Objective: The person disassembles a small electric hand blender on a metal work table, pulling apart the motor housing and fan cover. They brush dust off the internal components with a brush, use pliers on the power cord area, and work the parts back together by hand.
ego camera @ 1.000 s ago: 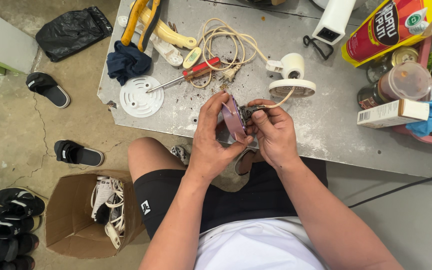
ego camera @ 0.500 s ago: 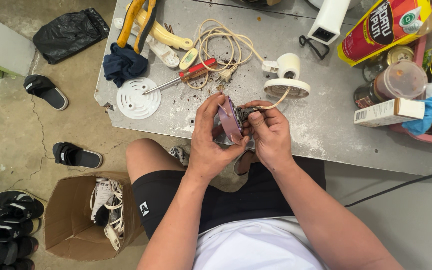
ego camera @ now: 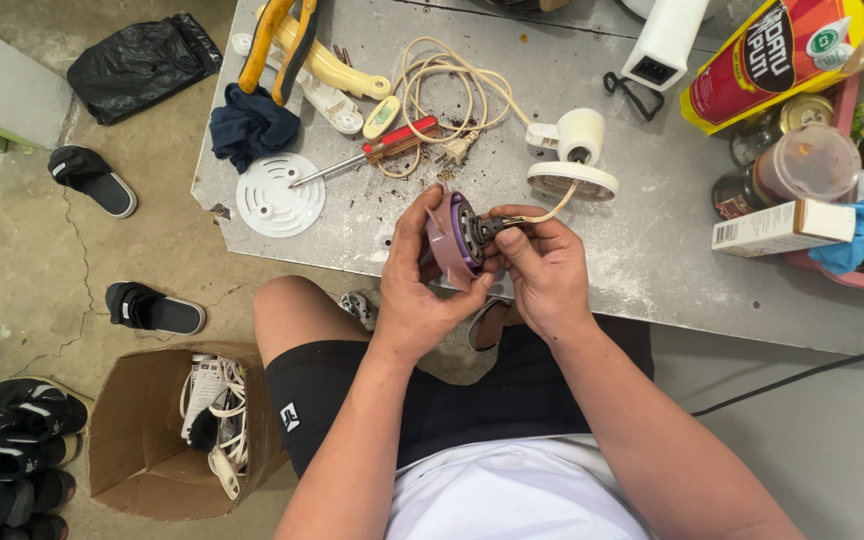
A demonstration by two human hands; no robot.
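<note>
Seen from above, a seated person works at the near edge of a grey metal table (ego camera: 652, 260). The left hand (ego camera: 422, 280) wraps its fingers around a round purple motor housing (ego camera: 449, 240), held upright just above the table edge. The right hand (ego camera: 542, 265) pinches closed on the metal part sticking out of the housing's face. A cream cord (ego camera: 452, 85) lies coiled beyond, beside a red-handled screwdriver (ego camera: 377, 152) and a white round cover (ego camera: 279, 194). A cardboard box (ego camera: 167, 430) sits on the floor, lower left.
</note>
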